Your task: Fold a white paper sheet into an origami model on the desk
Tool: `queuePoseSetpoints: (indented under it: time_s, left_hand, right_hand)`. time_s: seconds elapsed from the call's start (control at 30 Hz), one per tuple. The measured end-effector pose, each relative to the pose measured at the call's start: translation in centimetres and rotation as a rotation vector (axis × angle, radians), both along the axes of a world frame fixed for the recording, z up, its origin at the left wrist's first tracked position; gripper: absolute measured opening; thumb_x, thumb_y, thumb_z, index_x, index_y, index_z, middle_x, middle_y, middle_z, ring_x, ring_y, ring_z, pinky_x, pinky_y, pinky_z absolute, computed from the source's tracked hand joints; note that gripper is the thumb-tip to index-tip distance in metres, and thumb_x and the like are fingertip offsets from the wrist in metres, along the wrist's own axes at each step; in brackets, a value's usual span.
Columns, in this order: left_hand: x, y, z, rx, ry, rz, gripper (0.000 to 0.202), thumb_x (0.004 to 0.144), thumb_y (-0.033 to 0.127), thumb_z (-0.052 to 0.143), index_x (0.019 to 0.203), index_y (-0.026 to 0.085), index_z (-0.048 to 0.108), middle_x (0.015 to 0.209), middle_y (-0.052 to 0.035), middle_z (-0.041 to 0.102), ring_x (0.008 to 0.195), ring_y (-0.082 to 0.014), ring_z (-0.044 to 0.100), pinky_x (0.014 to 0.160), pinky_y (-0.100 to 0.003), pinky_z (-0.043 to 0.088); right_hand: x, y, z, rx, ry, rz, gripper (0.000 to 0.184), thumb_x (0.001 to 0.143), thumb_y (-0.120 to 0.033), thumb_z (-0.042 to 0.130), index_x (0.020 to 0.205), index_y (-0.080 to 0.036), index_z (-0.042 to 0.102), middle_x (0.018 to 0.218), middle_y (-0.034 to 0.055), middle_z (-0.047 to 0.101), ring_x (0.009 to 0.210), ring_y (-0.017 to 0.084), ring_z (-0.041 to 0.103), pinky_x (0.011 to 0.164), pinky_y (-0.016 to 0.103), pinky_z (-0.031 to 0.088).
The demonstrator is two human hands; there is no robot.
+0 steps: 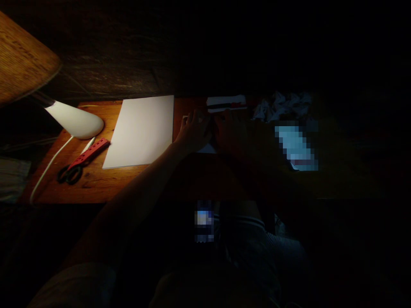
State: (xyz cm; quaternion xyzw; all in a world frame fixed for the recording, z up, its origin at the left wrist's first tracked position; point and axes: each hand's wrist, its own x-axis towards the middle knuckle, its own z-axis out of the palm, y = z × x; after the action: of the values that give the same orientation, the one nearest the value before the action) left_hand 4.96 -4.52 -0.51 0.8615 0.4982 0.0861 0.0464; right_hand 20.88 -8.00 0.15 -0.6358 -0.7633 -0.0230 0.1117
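My left hand [194, 130] lies at the middle of a wooden desk [96, 184], its fingers spread over a shadowed patch. A small white paper edge [206, 148] shows below it. My right hand [231, 134] sits close beside it, so dark that its grip is hard to read. Whether either hand holds anything, I cannot tell. A folded white and red item [226, 103] lies just beyond both hands. To the left of my left hand rests a large white sheet of paper [139, 132].
Black-handled scissors [69, 174] with a red perforated strip [90, 152] lie near a white desk lamp [75, 120] and its cord [48, 169]. Crumpled white paper [282, 107] lies at the back right. A blurred bright patch [295, 147] lies on the dark right side.
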Motion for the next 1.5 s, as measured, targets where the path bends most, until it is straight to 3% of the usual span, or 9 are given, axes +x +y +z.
queuePoseSetpoints:
  time_s: [0.47, 0.7, 0.93, 1.27, 1.5]
  left_hand:
    - [-0.1, -0.1, 1.4, 0.013, 0.016, 0.022, 0.055, 0.096, 0.033, 0.056, 0.15, 0.023, 0.055, 0.151, -0.0171, 0.054, 0.141, -0.0408, 0.05, 0.115, -0.059, 0.042]
    - [-0.9, 0.1, 1.5, 0.056, -0.006, 0.071, 0.045, 0.101, 0.043, 0.05, 0.138, 0.022, 0.065, 0.14, -0.0152, 0.063, 0.131, -0.0356, 0.059, 0.114, -0.055, 0.045]
    - [-1.4, 0.2, 2.0, 0.024, 0.01, 0.111, 0.052, 0.101, 0.05, 0.052, 0.142, 0.02, 0.062, 0.143, -0.0165, 0.062, 0.135, -0.0394, 0.056, 0.115, -0.057, 0.041]
    - [-1.5, 0.0, 2.5, 0.002, 0.039, 0.208, 0.058, 0.102, 0.051, 0.048, 0.146, 0.015, 0.056, 0.145, -0.0212, 0.059, 0.137, -0.0413, 0.053, 0.116, -0.057, 0.036]
    - [-1.8, 0.1, 1.7, 0.04, 0.047, 0.216, 0.064, 0.101, 0.053, 0.048, 0.153, 0.016, 0.048, 0.152, -0.0225, 0.053, 0.144, -0.0446, 0.046, 0.119, -0.06, 0.03]
  right_hand:
    - [-0.2, 0.1, 0.3, 0.046, 0.037, -0.027, 0.039, 0.104, -0.027, 0.044, 0.132, -0.017, 0.068, 0.141, 0.0201, 0.063, 0.123, 0.036, 0.059, 0.105, 0.057, 0.041]
    - [0.4, 0.2, 0.5, 0.032, 0.009, -0.082, 0.037, 0.101, -0.026, 0.049, 0.13, -0.014, 0.068, 0.139, 0.0218, 0.065, 0.122, 0.038, 0.061, 0.107, 0.059, 0.039]
    - [1.3, 0.2, 0.5, 0.065, 0.024, -0.154, 0.04, 0.103, -0.029, 0.045, 0.128, -0.01, 0.069, 0.144, 0.0263, 0.063, 0.127, 0.04, 0.06, 0.11, 0.062, 0.035]
    - [1.2, -0.2, 1.2, 0.02, -0.043, -0.179, 0.043, 0.104, -0.03, 0.04, 0.133, -0.011, 0.066, 0.153, 0.0236, 0.057, 0.134, 0.04, 0.056, 0.113, 0.065, 0.031]
    - [1.5, 0.5, 0.2, 0.055, -0.031, -0.174, 0.045, 0.104, -0.031, 0.04, 0.135, -0.011, 0.065, 0.154, 0.0253, 0.056, 0.133, 0.042, 0.054, 0.112, 0.067, 0.028]
